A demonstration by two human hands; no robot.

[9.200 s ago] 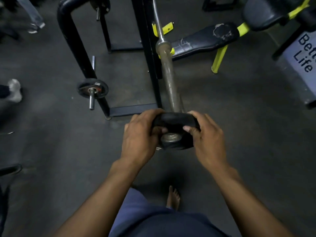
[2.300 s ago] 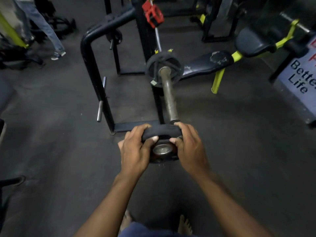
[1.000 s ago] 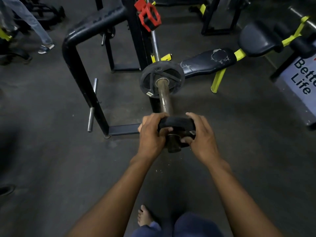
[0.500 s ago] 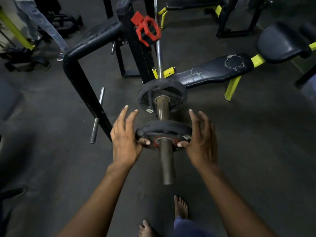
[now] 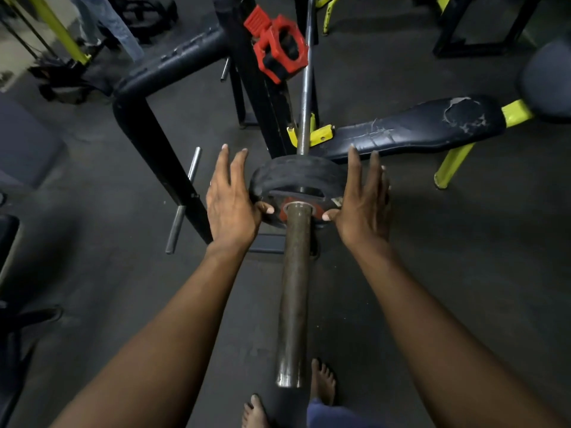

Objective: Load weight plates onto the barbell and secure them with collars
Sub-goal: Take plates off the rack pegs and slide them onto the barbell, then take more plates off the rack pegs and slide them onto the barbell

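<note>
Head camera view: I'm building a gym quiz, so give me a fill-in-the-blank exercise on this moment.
1. Both hands, left hand and right hand, push the weight plate with ____ fingers.
2. The plate sits on the barbell sleeve, which is made of ____.
3. The collar on the rack is ____.

Missing: straight; metal; red

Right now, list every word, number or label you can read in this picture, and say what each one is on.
None can be read.
Small pale sticker on the black rubber weight plate: too small and blurred.
Red centre ring of that plate: any marking is hidden or blurred.
Red plastic barbell collar: no lettering shows.
Worn dark bench pad: only cracks and peeled patches.
</note>
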